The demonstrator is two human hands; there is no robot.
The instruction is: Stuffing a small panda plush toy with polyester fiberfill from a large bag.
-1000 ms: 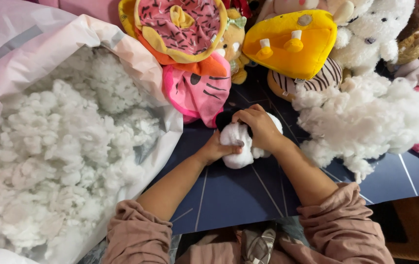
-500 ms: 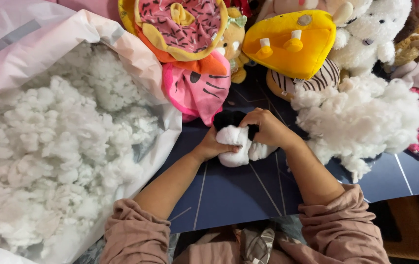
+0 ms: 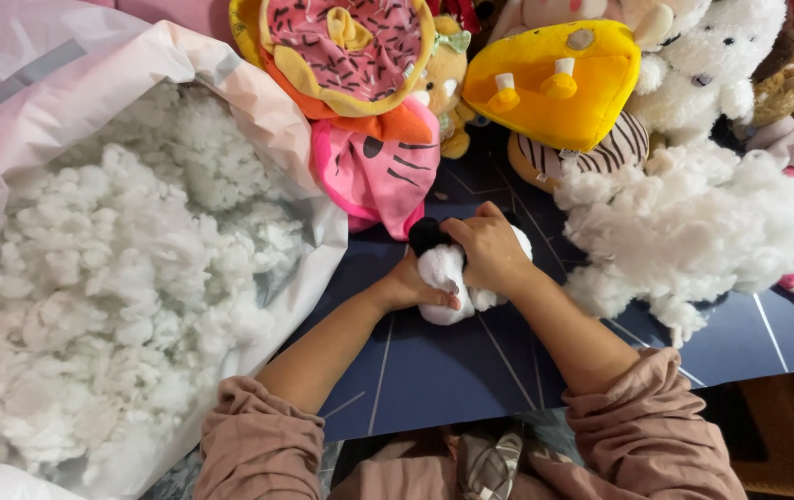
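Head view, both hands at work at the centre of the dark blue table (image 3: pixel 434 370).

Left hand (image 3: pixel 411 289): closed around the lower left of a small white-and-black plush toy (image 3: pixel 443 273), thumb pressed across its white body. Right hand (image 3: pixel 490 252): clenched over the toy's top and right side, fingers curled down onto it. The toy rests on the table between the two hands; black part at 11 o'clock of it, white body toward 6 o'clock.

Surroundings: large pale bag of white stuffing (image 3: pixel 119 278) at 9 o'clock, mouth open, fibre loose. Loose heap of stuffing (image 3: pixel 684 231) at 3 o'clock, just beside the right forearm. Pink plush (image 3: pixel 378 171) at 12 o'clock, near the toy but apart. Yellow plush (image 3: pixel 554 83) and a white bear (image 3: pixel 712 65) at 1–2 o'clock.

Judgement: step in hand looks like packing or shaping the fill inside the small toy. The opening itself is hidden under the fingers. Next move likely calls for one hand steadying the toy while the other works the fibre in evenly.
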